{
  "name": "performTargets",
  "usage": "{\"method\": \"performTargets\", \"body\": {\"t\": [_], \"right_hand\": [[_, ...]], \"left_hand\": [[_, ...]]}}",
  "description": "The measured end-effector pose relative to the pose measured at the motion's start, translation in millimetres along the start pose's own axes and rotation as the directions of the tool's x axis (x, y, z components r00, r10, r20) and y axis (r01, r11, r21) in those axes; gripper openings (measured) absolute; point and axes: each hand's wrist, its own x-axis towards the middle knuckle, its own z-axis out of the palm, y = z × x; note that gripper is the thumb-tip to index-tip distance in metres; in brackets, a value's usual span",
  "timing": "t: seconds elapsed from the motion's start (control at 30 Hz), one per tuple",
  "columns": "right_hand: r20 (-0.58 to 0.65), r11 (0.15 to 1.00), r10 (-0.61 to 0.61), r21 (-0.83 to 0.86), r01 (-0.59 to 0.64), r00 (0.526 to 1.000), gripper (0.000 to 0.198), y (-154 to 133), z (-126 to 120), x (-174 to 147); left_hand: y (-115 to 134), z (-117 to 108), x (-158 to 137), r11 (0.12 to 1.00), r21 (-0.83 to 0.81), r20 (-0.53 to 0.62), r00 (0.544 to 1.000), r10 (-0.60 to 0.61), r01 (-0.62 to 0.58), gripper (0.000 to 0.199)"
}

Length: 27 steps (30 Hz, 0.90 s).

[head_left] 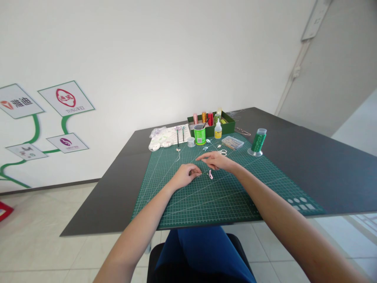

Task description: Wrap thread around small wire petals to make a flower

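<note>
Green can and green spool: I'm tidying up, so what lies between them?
In the head view, a yellow-labelled bottle, a clear box and small pale pieces lie between them.

Scissors [223, 152] on mat [188, 208] behind right hand [216, 160]

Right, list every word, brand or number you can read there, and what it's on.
"雅迪": upper-left wall sign.
"TONGWEI": wall sign with the red emblem; characters inside the emblem unclear.
Too small or blurred: purple-emblem sign, lower-left wall sign, green can, yellow-labelled bottle.
</note>
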Motion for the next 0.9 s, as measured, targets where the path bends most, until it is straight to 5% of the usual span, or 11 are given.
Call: {"method": "performTargets", "body": {"t": [0.9], "right_hand": [[-0.006,0.999,0.027,0.024,-0.027,1.000,0.049,-1.3,0.3,-0.6]], "left_hand": [[-0.5,-1.4,1.4,0.992,-0.110,-0.009,0.998,-0.059,0.058,0.009]]}}
